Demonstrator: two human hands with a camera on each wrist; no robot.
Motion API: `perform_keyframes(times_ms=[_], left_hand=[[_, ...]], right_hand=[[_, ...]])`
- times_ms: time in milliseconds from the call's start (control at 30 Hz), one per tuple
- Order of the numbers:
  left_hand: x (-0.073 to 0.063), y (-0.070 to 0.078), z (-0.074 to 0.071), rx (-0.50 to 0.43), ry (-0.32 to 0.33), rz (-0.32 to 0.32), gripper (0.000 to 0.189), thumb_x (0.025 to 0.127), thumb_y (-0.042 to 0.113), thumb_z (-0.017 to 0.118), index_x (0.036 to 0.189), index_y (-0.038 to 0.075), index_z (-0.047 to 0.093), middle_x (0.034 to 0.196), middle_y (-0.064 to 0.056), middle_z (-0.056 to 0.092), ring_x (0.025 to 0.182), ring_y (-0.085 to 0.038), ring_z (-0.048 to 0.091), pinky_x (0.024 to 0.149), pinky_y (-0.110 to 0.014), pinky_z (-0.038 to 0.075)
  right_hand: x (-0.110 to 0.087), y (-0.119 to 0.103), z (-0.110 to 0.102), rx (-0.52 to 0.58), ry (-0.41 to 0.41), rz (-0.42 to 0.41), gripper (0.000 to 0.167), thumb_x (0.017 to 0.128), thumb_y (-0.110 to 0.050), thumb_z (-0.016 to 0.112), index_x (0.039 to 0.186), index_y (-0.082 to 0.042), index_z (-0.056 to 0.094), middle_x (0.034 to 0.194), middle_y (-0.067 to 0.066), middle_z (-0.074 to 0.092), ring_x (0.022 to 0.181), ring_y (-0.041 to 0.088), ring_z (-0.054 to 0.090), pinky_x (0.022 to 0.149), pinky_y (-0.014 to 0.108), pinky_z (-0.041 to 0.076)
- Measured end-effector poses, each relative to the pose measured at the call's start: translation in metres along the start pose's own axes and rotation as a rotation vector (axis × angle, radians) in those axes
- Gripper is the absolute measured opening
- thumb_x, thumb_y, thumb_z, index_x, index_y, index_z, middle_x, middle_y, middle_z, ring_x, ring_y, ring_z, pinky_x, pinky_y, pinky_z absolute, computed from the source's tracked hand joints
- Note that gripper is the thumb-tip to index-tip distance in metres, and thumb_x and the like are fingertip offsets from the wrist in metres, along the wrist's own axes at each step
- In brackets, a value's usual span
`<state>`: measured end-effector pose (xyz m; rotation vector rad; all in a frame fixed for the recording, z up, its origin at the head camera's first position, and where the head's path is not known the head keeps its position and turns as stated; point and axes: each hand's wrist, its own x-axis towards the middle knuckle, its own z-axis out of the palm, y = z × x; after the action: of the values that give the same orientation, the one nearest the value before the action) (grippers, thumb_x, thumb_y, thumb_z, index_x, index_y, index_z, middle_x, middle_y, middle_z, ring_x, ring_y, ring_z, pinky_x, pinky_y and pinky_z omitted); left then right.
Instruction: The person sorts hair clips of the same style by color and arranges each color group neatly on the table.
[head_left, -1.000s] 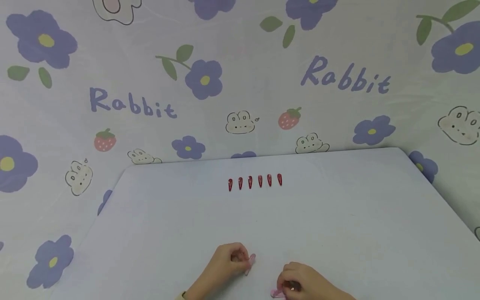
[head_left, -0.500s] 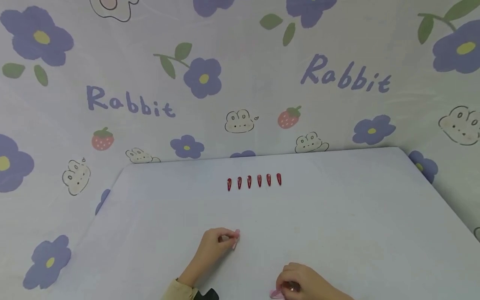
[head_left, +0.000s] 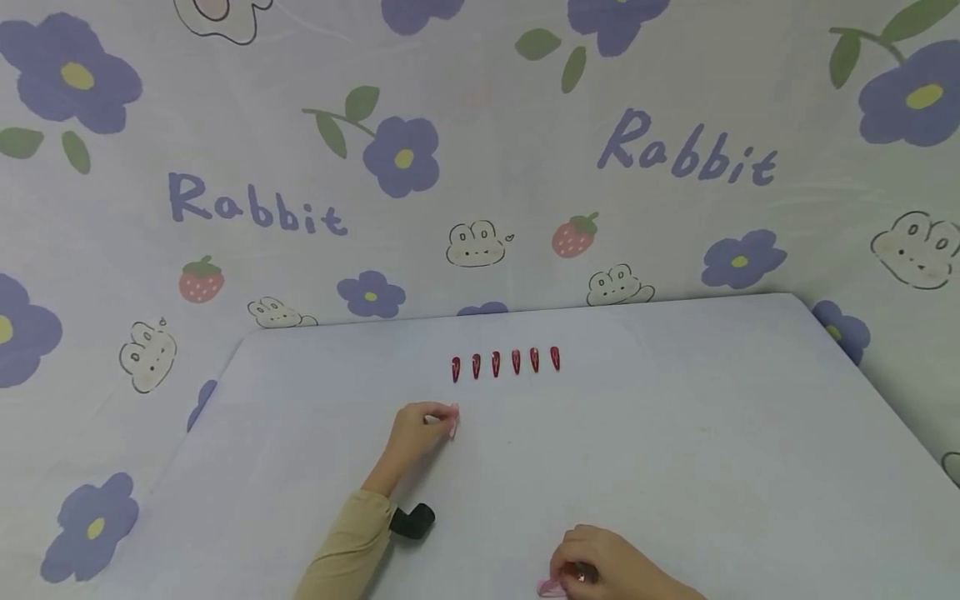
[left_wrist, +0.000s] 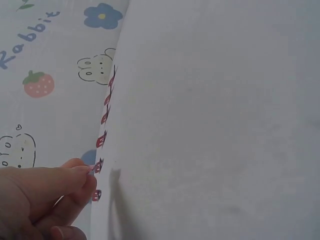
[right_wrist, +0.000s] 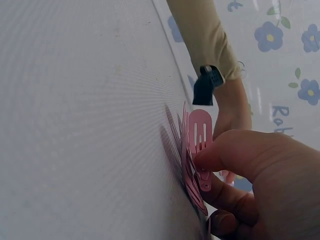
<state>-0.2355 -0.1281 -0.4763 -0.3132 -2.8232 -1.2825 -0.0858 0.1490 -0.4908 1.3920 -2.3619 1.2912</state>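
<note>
My left hand point(head_left: 414, 429) pinches a pink snap hair clip point(head_left: 453, 423) between thumb and fingertips, upright over the table just in front of the row's left end. That row is made of several red hair clips point(head_left: 496, 364), set side by side toward the back. In the left wrist view the fingers cover most of the pink clip. Near the front edge of the head view my right hand point(head_left: 603, 562) grips several pink snap hair clips point(right_wrist: 201, 127). The right wrist view has them bunched between thumb and fingers, close to the table; how many is unclear.
A white table surface point(head_left: 675, 450) spreads around both hands. Behind it hangs a cloth point(head_left: 517, 150) printed with flowers, rabbits and strawberries. A black camera mount point(head_left: 413, 521) sticks out from the left wrist beside a beige sleeve point(head_left: 348, 542).
My left hand has moved forward and to the left across the table with the pink hair clip, up to the red row. The right hand stays at about the same place.
</note>
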Motion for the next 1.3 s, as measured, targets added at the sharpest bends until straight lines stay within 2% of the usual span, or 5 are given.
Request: perform_keyframes(times_ms=[100, 233, 467, 1000, 1300], left_hand=[[0.013, -0.001, 0.0, -0.019, 0.011, -0.001, 0.012, 0.078, 0.008, 0.068, 0.088, 0.001, 0.07, 0.089, -0.007, 0.066, 0.08, -0.019, 0.055, 0.067, -0.032, 0.043], [0.02, 0.001, 0.001, -0.052, 0.019, 0.008, 0.011, 0.077, 0.004, 0.068, 0.086, -0.002, 0.069, 0.087, -0.01, 0.066, 0.08, -0.023, 0.058, 0.068, -0.033, 0.044], [0.02, -0.002, 0.005, -0.051, 0.039, -0.019, 0.011, 0.077, 0.003, 0.068, 0.086, -0.004, 0.067, 0.088, -0.013, 0.065, 0.081, -0.025, 0.06, 0.072, -0.035, 0.045], [0.019, -0.007, 0.009, -0.02, 0.051, -0.073, 0.012, 0.078, 0.005, 0.067, 0.089, -0.001, 0.067, 0.088, -0.009, 0.065, 0.08, -0.023, 0.06, 0.07, -0.035, 0.044], [0.018, -0.007, 0.008, -0.053, 0.064, -0.014, 0.015, 0.077, 0.006, 0.068, 0.091, 0.001, 0.069, 0.088, -0.007, 0.066, 0.075, -0.018, 0.059, 0.069, -0.032, 0.042]], right_hand=[[-0.001, 0.0, 0.0, -0.013, 0.003, -0.002, 0.023, 0.071, 0.002, 0.063, 0.081, -0.018, 0.06, 0.077, -0.013, 0.052, 0.067, -0.001, 0.043, 0.06, 0.008, 0.034], [-0.002, 0.001, 0.0, -0.002, -0.007, 0.003, 0.02, 0.072, 0.001, 0.063, 0.081, -0.017, 0.061, 0.075, -0.013, 0.051, 0.067, -0.002, 0.042, 0.059, 0.008, 0.034], [-0.002, 0.003, 0.002, -0.006, 0.001, -0.027, 0.019, 0.073, 0.0, 0.063, 0.082, -0.017, 0.061, 0.074, -0.013, 0.05, 0.067, -0.003, 0.041, 0.059, 0.007, 0.034], [0.0, 0.0, 0.001, -0.015, -0.014, 0.017, 0.022, 0.072, 0.002, 0.062, 0.081, -0.018, 0.061, 0.076, -0.015, 0.051, 0.068, -0.002, 0.043, 0.063, 0.009, 0.034], [0.0, 0.001, 0.001, 0.011, -0.029, 0.035, 0.019, 0.074, 0.0, 0.063, 0.083, -0.018, 0.062, 0.08, -0.014, 0.055, 0.073, -0.001, 0.047, 0.066, 0.015, 0.038]])
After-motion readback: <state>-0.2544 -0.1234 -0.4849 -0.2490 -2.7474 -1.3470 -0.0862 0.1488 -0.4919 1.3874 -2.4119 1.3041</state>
